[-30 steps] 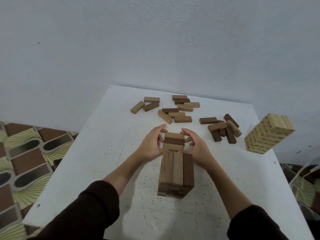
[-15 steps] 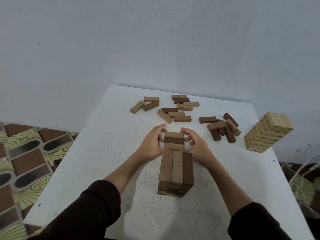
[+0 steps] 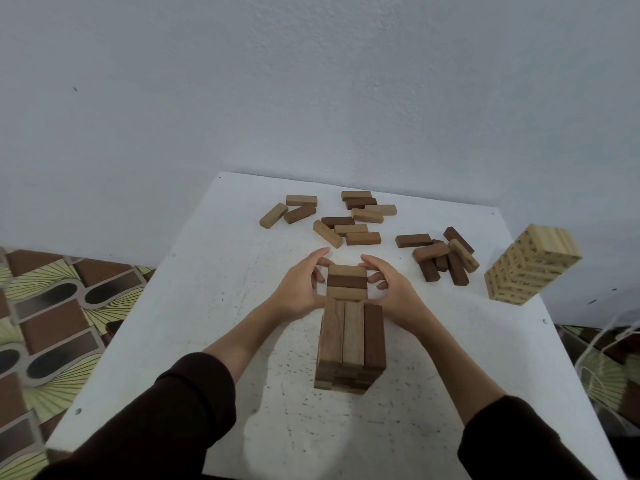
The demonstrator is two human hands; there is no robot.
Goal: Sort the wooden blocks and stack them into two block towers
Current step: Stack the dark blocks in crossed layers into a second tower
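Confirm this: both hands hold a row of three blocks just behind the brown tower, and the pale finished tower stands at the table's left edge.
Not quite. The pale tower stands at the table's right edge, as the head view shows. The rest holds: the left hand and right hand hold the row of three blocks just behind the brown tower.

A plain pale grey-blue wall (image 3: pixel 311 81) fills the upper half of the view and is met by the far edge of a white bench (image 3: pixel 214 306). The bench top is speckled with small dark marks, and screw heads are seen near its corners and edges. Off the left edge, a floor covering (image 3: pixel 52 323) patterned in brown, black and yellow-green fan shapes is visible. Off the right edge, pale string (image 3: pixel 602 344) is seen. The light is soft and even.
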